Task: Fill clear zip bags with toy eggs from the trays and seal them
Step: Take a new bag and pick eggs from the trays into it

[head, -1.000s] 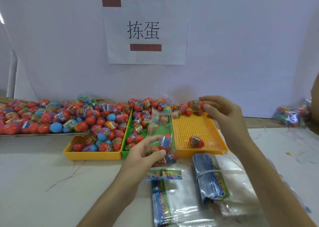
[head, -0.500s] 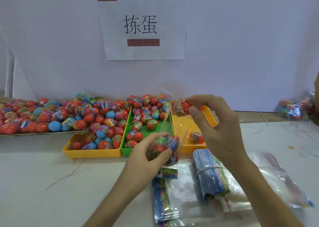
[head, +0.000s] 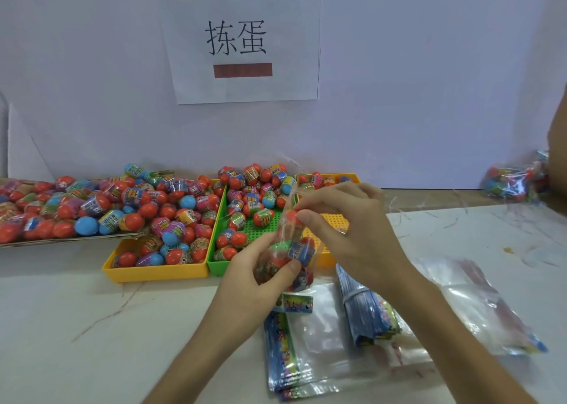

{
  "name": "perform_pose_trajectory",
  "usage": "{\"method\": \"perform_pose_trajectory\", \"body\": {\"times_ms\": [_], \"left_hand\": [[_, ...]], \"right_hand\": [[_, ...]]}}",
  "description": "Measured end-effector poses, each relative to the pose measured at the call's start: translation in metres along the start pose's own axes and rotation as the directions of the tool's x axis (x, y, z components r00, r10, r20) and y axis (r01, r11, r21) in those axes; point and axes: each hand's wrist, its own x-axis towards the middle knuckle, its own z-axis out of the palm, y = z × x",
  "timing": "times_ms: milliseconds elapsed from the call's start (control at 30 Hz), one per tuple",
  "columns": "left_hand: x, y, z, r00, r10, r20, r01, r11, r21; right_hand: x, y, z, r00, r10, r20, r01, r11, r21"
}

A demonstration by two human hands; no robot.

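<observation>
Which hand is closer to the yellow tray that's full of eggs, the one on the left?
Left. The left hand, holding the zip bag, is just right of that yellow tray. The right hand, pinching a toy egg, is farther right, past the green tray.

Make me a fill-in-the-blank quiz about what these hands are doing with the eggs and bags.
The left hand grips a clear plastic zip bag holding colourful plastic toy ___.
The right hand pinches exactly ___ orange-red toy egg at the top of the bag.
The green perforated plastic tray sits between two ___ plastic trays.
Missing words: eggs; one; yellow.
</observation>
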Motion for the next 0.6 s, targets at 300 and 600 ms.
{"method": "perform_pose_trajectory", "body": {"times_ms": [300,600], "left_hand": [[0.0022,-0.0027,-0.0038,0.996,-0.082,-0.043,0.072,0.980,-0.187],[0.0047,-0.0001,-0.0079,0.986,-0.156,-0.061,0.125,0.926,-0.357]], "right_hand": [[-0.0008,-0.0017,-0.0005,1.000,-0.002,-0.002,0.002,1.000,0.008],[0.0029,-0.0015,0.0046,0.907,0.365,0.208,-0.421,0.795,0.437]]}}
